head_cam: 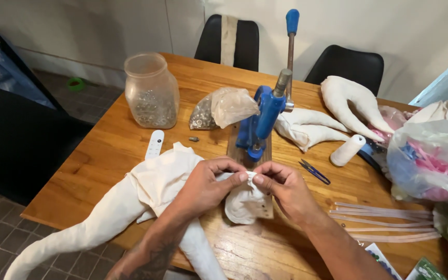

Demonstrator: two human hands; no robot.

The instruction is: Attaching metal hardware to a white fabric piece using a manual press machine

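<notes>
Both hands are closed in a narrow pinch on a fold of the white fabric piece [151,192]: the left hand [206,184] and the right hand [281,186] meet thumb to thumb on a small gathered edge just in front of the blue hand press [260,122]. The fabric lies on the wooden surface [110,150], one long stuffed limb trailing off the near edge toward the floor. The press stands upright on its board, lever raised. Behind it sit a plastic jar of small metal parts [151,93] and an open bag of the same [219,109]; a white thread spool [347,150] and blue snips [315,172] lie to the right. Risk, as judged: the hanging limb may drag the fold out of the pinch, and fingertips held this near the press die could be caught if the lever drops. A loose metal part [193,139] could roll away.
</notes>
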